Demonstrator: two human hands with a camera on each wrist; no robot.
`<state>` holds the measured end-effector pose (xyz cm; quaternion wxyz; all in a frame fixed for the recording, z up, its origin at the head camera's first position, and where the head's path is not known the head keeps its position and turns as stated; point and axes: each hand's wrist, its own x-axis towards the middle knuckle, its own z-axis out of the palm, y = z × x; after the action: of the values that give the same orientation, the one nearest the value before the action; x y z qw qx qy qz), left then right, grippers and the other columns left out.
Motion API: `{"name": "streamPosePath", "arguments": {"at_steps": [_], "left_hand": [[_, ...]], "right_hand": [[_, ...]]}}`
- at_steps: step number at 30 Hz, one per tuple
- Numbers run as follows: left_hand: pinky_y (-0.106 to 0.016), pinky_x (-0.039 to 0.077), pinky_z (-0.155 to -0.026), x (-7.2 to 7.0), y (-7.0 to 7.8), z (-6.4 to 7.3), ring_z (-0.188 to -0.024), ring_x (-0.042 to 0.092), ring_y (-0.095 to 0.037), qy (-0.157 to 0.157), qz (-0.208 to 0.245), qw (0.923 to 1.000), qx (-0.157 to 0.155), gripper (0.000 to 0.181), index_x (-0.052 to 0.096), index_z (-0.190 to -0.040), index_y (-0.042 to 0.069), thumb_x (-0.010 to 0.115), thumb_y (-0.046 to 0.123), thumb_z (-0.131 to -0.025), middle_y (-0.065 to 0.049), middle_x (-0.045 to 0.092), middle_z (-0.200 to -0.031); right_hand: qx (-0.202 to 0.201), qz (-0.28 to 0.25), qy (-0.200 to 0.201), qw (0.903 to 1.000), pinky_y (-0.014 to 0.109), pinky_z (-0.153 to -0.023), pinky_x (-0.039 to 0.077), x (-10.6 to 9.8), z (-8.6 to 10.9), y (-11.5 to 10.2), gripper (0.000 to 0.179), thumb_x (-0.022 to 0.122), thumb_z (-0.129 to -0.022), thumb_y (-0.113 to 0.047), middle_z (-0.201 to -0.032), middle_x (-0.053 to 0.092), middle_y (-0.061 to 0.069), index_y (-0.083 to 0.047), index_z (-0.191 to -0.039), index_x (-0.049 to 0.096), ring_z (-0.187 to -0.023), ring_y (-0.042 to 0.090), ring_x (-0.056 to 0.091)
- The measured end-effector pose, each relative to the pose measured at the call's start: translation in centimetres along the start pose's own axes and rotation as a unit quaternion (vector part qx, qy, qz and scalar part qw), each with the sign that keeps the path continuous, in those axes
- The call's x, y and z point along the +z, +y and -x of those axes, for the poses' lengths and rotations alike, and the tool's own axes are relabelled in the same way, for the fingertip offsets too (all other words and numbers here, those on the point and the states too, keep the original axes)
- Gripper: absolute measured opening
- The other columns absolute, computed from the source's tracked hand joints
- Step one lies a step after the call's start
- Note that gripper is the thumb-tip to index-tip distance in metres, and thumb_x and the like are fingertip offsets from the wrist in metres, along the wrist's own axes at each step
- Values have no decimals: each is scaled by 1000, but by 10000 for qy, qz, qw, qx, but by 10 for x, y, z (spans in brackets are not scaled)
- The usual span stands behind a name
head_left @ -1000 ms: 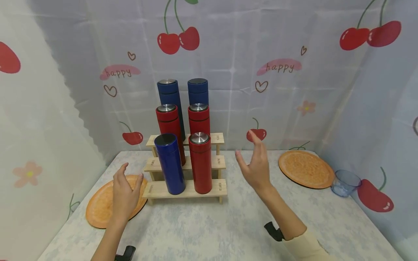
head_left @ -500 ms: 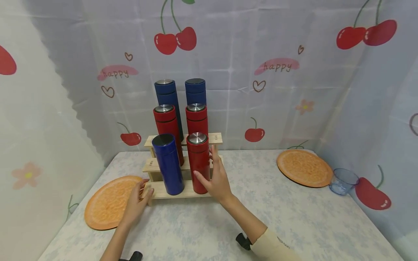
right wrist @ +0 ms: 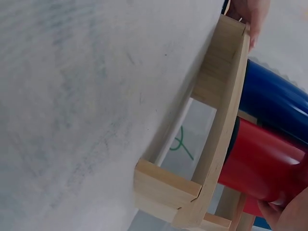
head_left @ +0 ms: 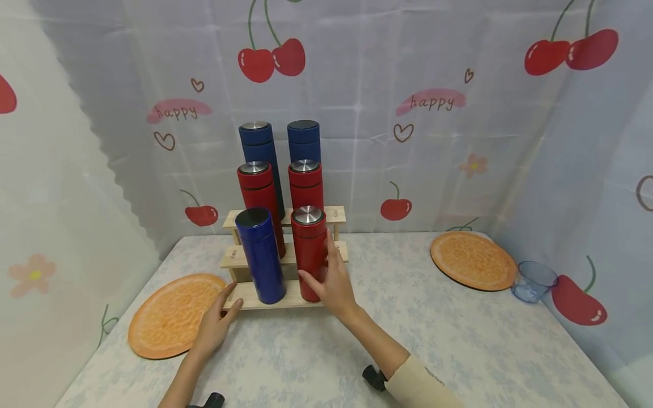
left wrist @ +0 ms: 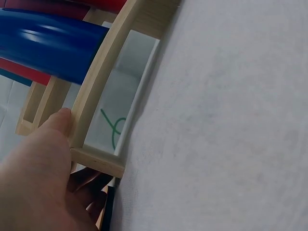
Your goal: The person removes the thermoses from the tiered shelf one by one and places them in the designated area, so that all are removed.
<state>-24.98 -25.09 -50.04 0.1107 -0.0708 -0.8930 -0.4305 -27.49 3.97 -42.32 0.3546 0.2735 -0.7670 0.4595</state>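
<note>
One red bottle (head_left: 308, 249) stands on the lowest step (head_left: 293, 294) of the wooden rack (head_left: 234, 258), gripped by our right hand (head_left: 336, 290), far fingertips hidden. Our left hand (head_left: 213, 327) clasps the rack's left end.

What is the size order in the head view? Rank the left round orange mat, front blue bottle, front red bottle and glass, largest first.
1. Left round orange mat
2. Front blue bottle and front red bottle: too alike to rank; the right hand covers part of the red one.
3. Glass
</note>
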Motion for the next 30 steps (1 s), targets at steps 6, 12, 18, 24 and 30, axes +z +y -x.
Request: {"name": "streamPosePath", "arguments": {"at_steps": [6, 12, 18, 24, 30], "left_hand": [[-43, 50, -73, 0, 1, 0, -91, 63, -29, 41, -48, 10000, -11, 54, 32, -144, 20, 48, 39, -96, -16, 35, -144], [-49, 48, -77, -1, 0, -1, -94, 62, -32, 95, -124, 9999, -59, 55, 33, -144, 23, 48, 42, -95, -14, 36, -144], [-50, 48, -78, 0, -1, 1, -98, 60, -35, 40, -120, 9998, -154, 57, 32, -144, 25, 48, 46, -94, -14, 35, -144], [-47, 49, -74, -1, -2, 1, -95, 62, -33, 3, -79, 9998, -161, 57, 31, -144, 25, 47, 46, -94, -14, 34, -144], [-45, 50, -72, -1, -1, 1, -93, 62, -32, 13, -70, 9999, -123, 56, 31, -144, 24, 47, 45, -95, -13, 36, -144]], "right_hand": [[-49, 35, 257, 9997, 33, -75, 52, -10, 8, 3, 101, 82, -71, -21, -120, 51, 12, -9, -148, 17, -97, 20, 54], [-534, 40, 917, 9943, 34, -77, 51, -26, 9, 8, 99, 84, -66, -15, -121, 51, 12, 0, -144, 24, -103, 22, 53], [-1029, 263, 1794, 9780, 33, -76, 50, -50, -6, 14, 95, 85, -63, -12, -116, 51, 20, 9, -138, 30, -102, 29, 52], [-880, 799, 2305, 9658, 33, -76, 47, -69, -33, 31, 92, 82, -68, -17, -115, 49, 21, -4, -143, 30, -103, 27, 49], [-661, 1115, 2278, 9650, 42, -84, 48, -75, -62, 57, 92, 82, -71, -17, -120, 47, 20, -14, -146, 28, -109, 27, 47]]}}
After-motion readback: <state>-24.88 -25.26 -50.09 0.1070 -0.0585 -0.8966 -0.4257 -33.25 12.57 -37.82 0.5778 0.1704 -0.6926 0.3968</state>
